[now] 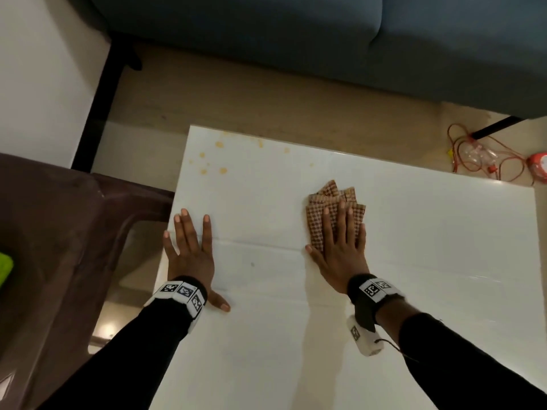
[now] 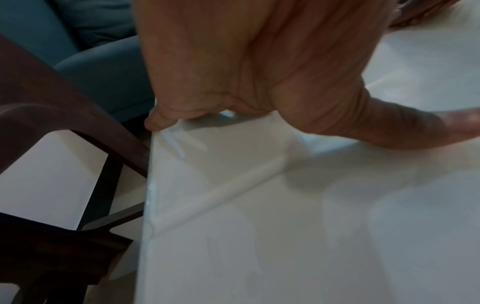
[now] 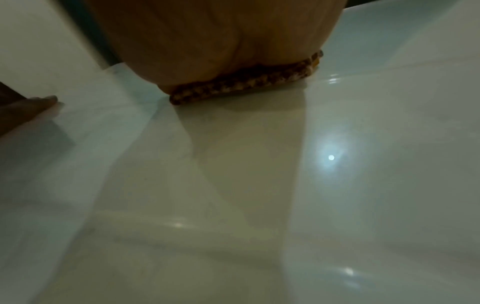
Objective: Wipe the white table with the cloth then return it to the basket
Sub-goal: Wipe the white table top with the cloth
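Cloth (image 1: 331, 214) pinned flat on white desk (image 1: 414, 261) beneath outstretched right-hand fingers (image 1: 342, 220), apparently for wiping; orange spots (image 1: 220, 170) left beyond the fingertips. Left hand (image 1: 189, 250) splayed, holding nothing, seemingly steadying.

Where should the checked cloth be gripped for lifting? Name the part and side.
Probably the far corners of the checked cloth, which fan out past the right hand that presses it flat on the white table. Come from above at the far side and pinch those free layered corners with the fingers; the near part is pinned under the palm.
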